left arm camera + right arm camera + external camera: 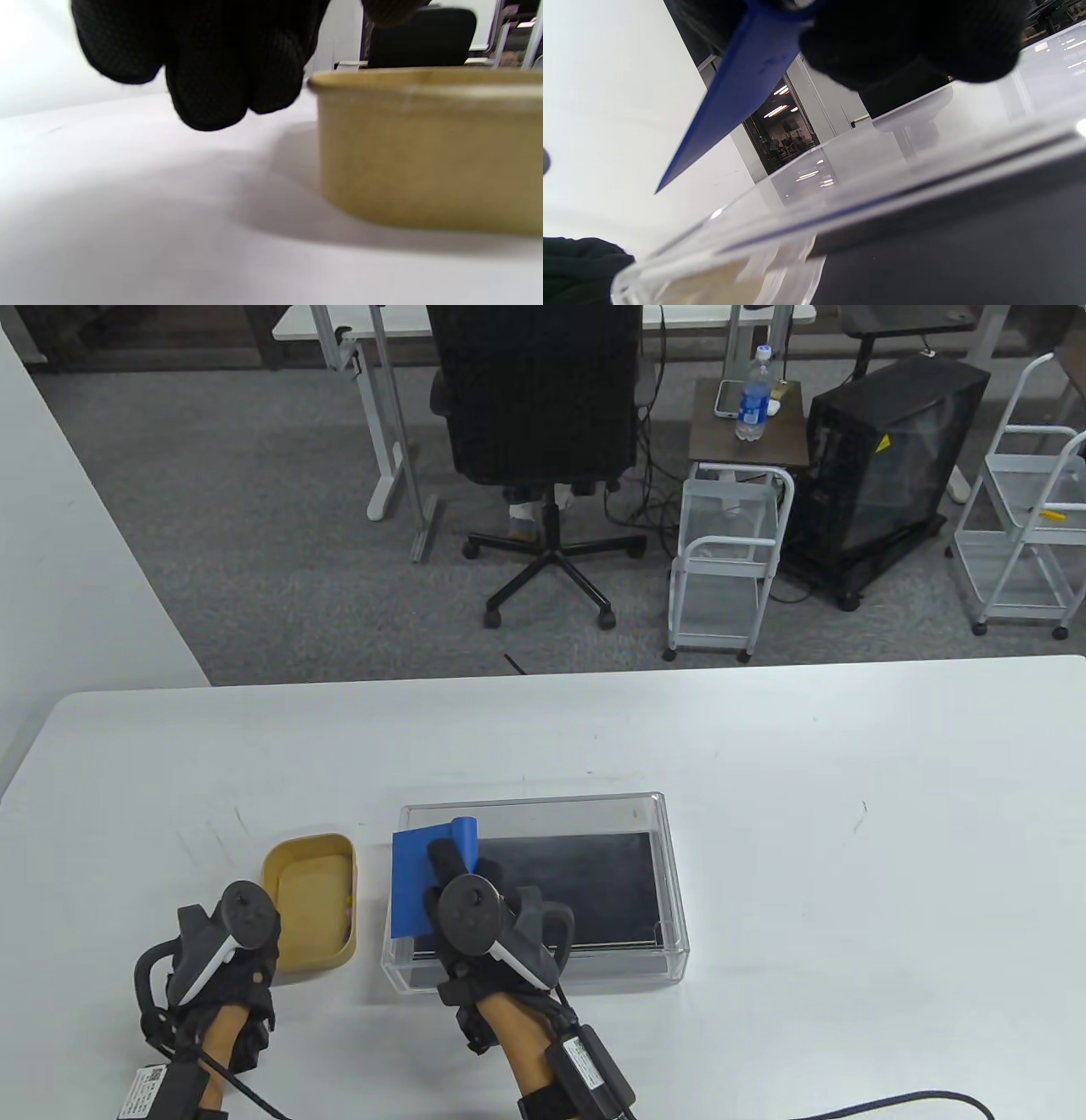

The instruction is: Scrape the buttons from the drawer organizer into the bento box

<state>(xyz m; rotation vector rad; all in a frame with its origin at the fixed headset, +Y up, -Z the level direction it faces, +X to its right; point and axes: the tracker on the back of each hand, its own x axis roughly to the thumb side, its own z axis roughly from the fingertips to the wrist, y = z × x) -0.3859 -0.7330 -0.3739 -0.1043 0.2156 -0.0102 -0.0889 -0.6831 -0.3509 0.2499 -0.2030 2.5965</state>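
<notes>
Gripping a flat blue scraper [424, 882], right hand [475, 916]; left hand [229, 950] curled, unclear.

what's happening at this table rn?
A person in sensor gloves is working. The right hand holds a blue scraper over the left end of the clear drawer organizer. The left hand rests beside the tan bento box, just left of the organizer. No buttons are clearly visible.

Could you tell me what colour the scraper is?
Blue; the scraper shows best in the table view.
</notes>
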